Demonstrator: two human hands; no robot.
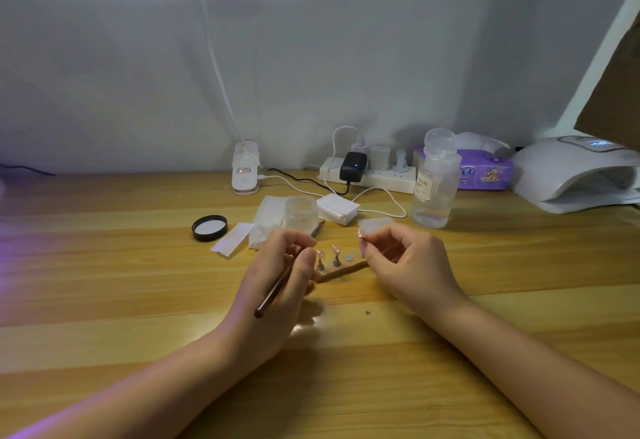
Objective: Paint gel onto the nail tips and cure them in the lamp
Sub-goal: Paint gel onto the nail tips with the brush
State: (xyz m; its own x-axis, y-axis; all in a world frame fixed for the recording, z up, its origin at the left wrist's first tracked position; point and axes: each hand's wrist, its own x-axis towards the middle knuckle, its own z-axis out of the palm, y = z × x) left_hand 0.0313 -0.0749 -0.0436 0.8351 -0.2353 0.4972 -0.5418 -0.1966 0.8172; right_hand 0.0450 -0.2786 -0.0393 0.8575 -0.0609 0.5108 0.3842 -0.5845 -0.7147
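Note:
My left hand (280,279) grips a dark brown gel brush (273,291) whose handle slants down to the left. My right hand (405,265) pinches a pink nail tip (360,233) between thumb and forefinger, lifted above the desk. Between the hands two pink nail tips (335,250) stand on small metal stands, next to a bare round stand base (349,258), all in front of a wooden strip (343,271). The white curing lamp (575,175) sits at the far right of the desk, its opening facing left.
A small clear jar (301,212) stands on white tissue behind the hands, its black lid (209,227) lying to the left. A tall clear bottle (434,182), a power strip (370,175), a purple wipes pack (485,170) and a desk lamp base (245,172) line the back.

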